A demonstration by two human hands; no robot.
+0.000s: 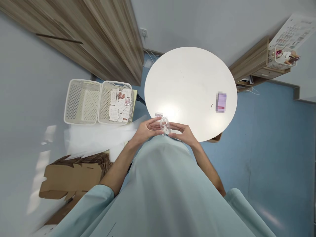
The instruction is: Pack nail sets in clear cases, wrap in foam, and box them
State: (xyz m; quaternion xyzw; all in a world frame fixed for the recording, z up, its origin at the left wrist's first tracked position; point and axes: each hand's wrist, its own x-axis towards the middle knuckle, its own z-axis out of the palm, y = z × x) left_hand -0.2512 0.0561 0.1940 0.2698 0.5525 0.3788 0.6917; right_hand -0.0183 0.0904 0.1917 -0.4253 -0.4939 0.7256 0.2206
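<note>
Centrally, clear packet (165, 126), between both hands (147, 129)

Looking like a small workroom or packing station in an office-type building: pale blue floor (271, 148) and plain walls surrounding a round white table (190, 85), white plastic baskets (97, 102) holding small sealed packets (119, 105), flattened cardboard boxes (71, 174) lying alongside, wood-laminate shelving (254, 62) standing nearby.
</note>
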